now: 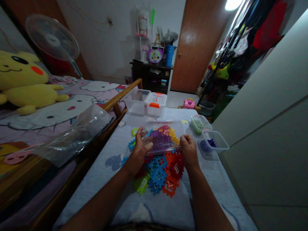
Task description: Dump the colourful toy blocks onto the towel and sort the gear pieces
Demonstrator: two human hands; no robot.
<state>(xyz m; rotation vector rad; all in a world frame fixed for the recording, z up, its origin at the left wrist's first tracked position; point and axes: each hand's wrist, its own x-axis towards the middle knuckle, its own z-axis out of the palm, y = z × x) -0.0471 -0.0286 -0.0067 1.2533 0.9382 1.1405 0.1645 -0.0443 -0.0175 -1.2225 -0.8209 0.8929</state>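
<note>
A clear plastic lid or box [163,138] is gripped at opposite ends by the left hand [141,146] and right hand [189,147] above piled toothed pieces [160,171], to whose right a purple-filled container [220,142] is set on pale cloth [158,215].

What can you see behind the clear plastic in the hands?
Through the clear plastic, purple pieces and yellow pieces show, with some red and blue. What lies behind the left hand and right hand is covered.
</note>
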